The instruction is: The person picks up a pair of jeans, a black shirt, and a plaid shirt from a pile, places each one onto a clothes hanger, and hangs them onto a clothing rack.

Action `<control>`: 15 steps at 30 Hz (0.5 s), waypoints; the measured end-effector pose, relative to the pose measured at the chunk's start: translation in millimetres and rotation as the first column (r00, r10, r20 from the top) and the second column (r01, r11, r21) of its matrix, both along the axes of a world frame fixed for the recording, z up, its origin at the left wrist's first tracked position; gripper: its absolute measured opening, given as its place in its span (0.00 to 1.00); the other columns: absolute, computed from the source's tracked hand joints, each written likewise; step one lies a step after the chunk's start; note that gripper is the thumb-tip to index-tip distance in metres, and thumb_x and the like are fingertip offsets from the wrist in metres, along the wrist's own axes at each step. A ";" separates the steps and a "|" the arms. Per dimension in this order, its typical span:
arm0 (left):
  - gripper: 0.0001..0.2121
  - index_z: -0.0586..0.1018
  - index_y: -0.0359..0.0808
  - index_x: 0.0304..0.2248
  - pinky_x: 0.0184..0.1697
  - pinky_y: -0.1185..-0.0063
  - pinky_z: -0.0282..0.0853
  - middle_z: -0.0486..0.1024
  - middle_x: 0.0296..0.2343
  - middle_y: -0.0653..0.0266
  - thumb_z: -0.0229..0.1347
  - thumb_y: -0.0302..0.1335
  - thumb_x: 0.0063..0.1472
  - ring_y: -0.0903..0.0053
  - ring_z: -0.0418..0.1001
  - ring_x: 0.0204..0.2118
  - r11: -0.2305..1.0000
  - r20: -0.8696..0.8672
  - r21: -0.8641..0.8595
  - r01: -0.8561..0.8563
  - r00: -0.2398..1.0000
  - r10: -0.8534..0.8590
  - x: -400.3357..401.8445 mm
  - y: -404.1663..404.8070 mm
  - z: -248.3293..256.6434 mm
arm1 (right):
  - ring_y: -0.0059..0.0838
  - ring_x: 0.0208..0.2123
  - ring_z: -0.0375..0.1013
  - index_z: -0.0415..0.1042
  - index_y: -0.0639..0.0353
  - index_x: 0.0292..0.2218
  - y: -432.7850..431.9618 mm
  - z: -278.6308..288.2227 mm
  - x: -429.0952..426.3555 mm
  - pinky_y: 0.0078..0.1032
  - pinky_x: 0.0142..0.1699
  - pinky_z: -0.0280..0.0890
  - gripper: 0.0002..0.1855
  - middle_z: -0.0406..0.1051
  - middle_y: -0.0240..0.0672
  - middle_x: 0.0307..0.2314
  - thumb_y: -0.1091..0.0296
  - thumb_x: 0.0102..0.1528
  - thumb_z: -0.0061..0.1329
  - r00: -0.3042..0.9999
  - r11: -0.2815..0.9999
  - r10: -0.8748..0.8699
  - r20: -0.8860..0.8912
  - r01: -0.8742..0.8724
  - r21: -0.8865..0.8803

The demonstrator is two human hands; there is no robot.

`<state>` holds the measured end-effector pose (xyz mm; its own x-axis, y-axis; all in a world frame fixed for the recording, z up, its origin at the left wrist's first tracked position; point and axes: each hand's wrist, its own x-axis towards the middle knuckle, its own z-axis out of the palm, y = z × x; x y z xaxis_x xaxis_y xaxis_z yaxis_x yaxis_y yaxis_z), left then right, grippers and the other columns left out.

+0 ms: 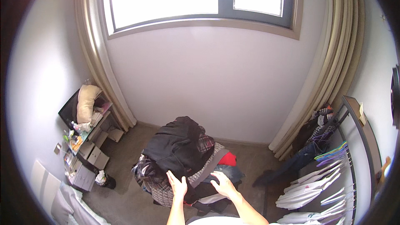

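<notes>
A large heap of clothes stands before me, topped by a black garment (175, 142). My left hand (178, 186) is raised at the heap's near side, fingers extended, with nothing in it. To its right, my right hand (224, 185) is spread over the near right of the heap, also holding nothing. Whether either hand touches the cloth I cannot tell. Between and beyond the hands runs a grey patterned cloth with a plain border (212, 161). A red cloth (228, 159) and blue denim (229, 173) show at the right, plaid cloth (147, 170) at the left.
At the right, a clothes rack (364, 131) carries white shirts (309, 190), coloured hangers (332, 153) and dark jeans (303, 153). A cluttered desk (90, 131) stands left, with a small bin (107, 181) beside it. A bed corner (67, 203) lies at lower left. Curtains (339, 68) flank the window.
</notes>
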<state>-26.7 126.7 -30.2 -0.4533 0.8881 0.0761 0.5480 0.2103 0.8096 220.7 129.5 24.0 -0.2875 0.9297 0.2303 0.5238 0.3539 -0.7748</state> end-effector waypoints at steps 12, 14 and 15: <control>0.35 0.58 0.26 0.52 0.56 0.60 0.59 0.62 0.45 0.36 0.64 0.38 0.56 0.48 0.63 0.51 0.895 0.100 -0.087 -0.437 0.890 0.444 -56.6 71.2 -21.4 | 0.46 0.58 0.64 0.68 0.59 0.54 -11.0 2.3 -34.6 0.36 0.62 0.60 0.24 0.64 0.48 0.55 0.62 0.57 0.52 0.987 0.986 -0.149 0.057 0.152 -0.066; 0.35 0.58 0.28 0.51 0.54 0.60 0.61 0.63 0.44 0.38 0.66 0.38 0.54 0.48 0.63 0.50 0.837 -0.024 -0.032 -0.546 0.838 0.546 -61.9 70.8 -34.8 | 0.46 0.58 0.64 0.68 0.59 0.54 -11.5 4.6 -34.1 0.36 0.62 0.60 0.24 0.64 0.48 0.55 0.62 0.57 0.52 0.984 0.983 -0.166 0.069 0.171 -0.060; 0.35 0.59 0.28 0.51 0.52 0.60 0.62 0.63 0.44 0.40 0.66 0.38 0.54 0.47 0.64 0.49 0.813 -0.057 0.028 -0.582 0.811 0.582 -58.6 71.7 -30.6 | 0.46 0.58 0.64 0.68 0.59 0.54 -11.5 2.5 -33.1 0.36 0.62 0.60 0.24 0.64 0.48 0.55 0.62 0.57 0.52 0.981 0.981 -0.180 0.076 0.185 -0.060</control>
<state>-85.3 198.4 -60.7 -0.8794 0.4588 0.1268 0.3729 0.4985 0.7825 187.6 118.0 26.4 -0.1248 0.9805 0.1519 0.6284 0.1966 -0.7527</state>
